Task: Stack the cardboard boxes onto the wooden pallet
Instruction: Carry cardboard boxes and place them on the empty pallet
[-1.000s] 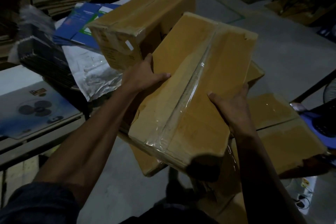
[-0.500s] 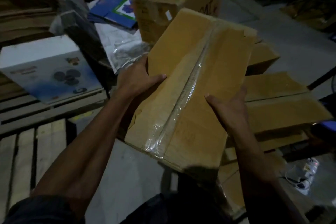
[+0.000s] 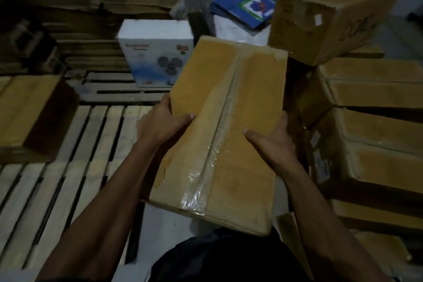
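Both hands hold one taped cardboard box (image 3: 224, 130) at frame centre: left hand (image 3: 163, 121) and right hand (image 3: 272, 142) each grip a side, thumbs on top. One brown box (image 3: 29, 112) sits on the wooden pallet (image 3: 75, 167) at left, one white fan box (image 3: 158, 52) behind; its print is unreadable. Four or more brown boxes (image 3: 366, 121) are piled at right

I'm in a dim storeroom or warehouse. Flattened cardboard sheets (image 3: 103, 7) are piled high at eleven o'clock, slatted wooden pallets (image 3: 68, 144) cover the floor at nine, and sealed cartons (image 3: 370, 135) are stacked at three.
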The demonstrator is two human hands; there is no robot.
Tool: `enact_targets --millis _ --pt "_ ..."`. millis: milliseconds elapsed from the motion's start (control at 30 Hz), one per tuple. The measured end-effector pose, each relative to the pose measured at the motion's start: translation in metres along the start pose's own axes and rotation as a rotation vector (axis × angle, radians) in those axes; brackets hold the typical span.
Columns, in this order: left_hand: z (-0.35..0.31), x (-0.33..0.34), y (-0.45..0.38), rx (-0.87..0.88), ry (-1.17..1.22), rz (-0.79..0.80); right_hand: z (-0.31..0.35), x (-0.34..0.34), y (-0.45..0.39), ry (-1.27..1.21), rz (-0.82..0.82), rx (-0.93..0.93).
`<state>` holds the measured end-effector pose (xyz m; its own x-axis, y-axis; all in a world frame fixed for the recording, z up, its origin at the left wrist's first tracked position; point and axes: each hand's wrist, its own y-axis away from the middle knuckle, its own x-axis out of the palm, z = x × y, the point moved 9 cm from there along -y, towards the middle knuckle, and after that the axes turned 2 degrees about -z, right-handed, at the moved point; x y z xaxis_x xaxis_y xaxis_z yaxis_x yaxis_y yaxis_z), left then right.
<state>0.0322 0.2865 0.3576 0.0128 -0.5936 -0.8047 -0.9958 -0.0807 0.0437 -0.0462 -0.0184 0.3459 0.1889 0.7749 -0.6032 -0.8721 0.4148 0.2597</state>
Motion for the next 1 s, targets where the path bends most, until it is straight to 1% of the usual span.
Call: enact_targets --millis 67,167,233,400,600,733,867,1000 --pt "0.037 -0.020 0.007 -0.086 -0.056 -0.046 0.021 0.032 -0.001 -0.012 0.071 -0.052" --pt "0.086 -0.045 0.015 -0.198 -0.073 -0.097 0.049 0.080 -0.003 -0.037 0.185 -0.095" --pt "0.118 -0.063 0.015 -0.271 -0.078 -0.136 0.069 0.115 -0.007 -0.014 0.236 -0.134" --pt "0.183 -0.103 -0.003 -0.387 -0.096 -0.207 0.116 0.202 -0.027 0.065 0.369 -0.191" --pt "0.258 -0.127 -0.065 -0.491 -0.094 -0.220 0.171 0.307 -0.072 0.141 0.450 -0.216" --pt "0.304 -0.149 -0.119 -0.578 -0.117 -0.205 0.214 0.378 -0.108 0.187 0.519 -0.177" --pt "0.337 -0.176 -0.156 -0.636 -0.067 -0.217 0.257 0.428 -0.131 0.212 0.545 -0.178" --pt "0.362 -0.201 -0.182 -0.670 -0.059 -0.232 0.296 0.464 -0.143 0.209 0.564 -0.207"
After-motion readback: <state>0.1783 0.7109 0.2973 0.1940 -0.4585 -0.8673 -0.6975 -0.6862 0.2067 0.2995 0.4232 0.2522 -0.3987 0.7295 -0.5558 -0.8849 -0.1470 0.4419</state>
